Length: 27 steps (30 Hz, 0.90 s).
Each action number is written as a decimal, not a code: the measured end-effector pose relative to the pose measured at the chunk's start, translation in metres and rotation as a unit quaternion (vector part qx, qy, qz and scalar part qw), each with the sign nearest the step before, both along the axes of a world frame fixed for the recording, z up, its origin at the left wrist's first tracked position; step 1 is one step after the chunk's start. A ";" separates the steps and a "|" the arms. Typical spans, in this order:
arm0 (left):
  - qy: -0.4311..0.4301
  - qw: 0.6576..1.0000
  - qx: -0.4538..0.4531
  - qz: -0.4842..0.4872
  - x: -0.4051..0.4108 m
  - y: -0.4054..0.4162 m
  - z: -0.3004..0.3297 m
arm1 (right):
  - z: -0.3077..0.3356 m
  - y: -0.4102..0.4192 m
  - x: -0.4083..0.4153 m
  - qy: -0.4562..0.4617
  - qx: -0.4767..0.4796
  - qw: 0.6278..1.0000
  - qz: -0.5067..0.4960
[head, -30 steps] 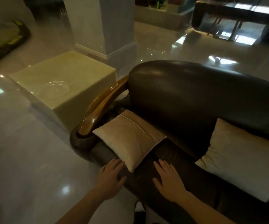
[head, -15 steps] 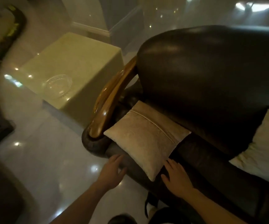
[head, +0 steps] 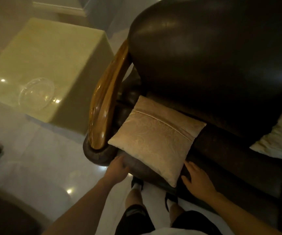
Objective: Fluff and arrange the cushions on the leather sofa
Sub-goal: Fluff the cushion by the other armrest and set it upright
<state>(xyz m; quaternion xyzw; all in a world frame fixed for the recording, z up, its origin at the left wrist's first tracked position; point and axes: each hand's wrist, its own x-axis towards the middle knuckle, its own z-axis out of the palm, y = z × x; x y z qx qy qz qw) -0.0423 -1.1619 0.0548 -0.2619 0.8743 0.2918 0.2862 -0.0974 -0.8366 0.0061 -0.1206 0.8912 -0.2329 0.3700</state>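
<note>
One dark leather sofa (head: 213,53) is in view, with one wooden armrest (head: 105,102) on its end. Two cushions show: one tan patterned cushion (head: 155,138) on the seat just beside the armrest, and one pale cushion (head: 279,136) farther along the sofa, cut by the frame edge. One yellowish block-shaped desk (head: 52,53) stands beyond the armrest, carrying one clear glass dish (head: 36,94). Two hands appear: one left hand (head: 118,170) and one right hand (head: 197,180), each at the sofa's front edge.
</note>
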 end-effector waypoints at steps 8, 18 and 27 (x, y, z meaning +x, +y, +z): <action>-0.050 0.998 0.044 -0.023 -0.043 -0.085 -0.044 | -0.007 -0.015 0.011 -0.083 0.055 0.988 -0.122; -0.066 0.985 0.056 -0.150 -0.099 -0.160 -0.111 | -0.052 -0.066 0.026 -0.169 0.048 0.938 -0.298; -0.132 0.981 0.077 -0.116 -0.110 -0.163 -0.167 | -0.102 -0.094 0.026 -0.202 0.042 0.863 -0.462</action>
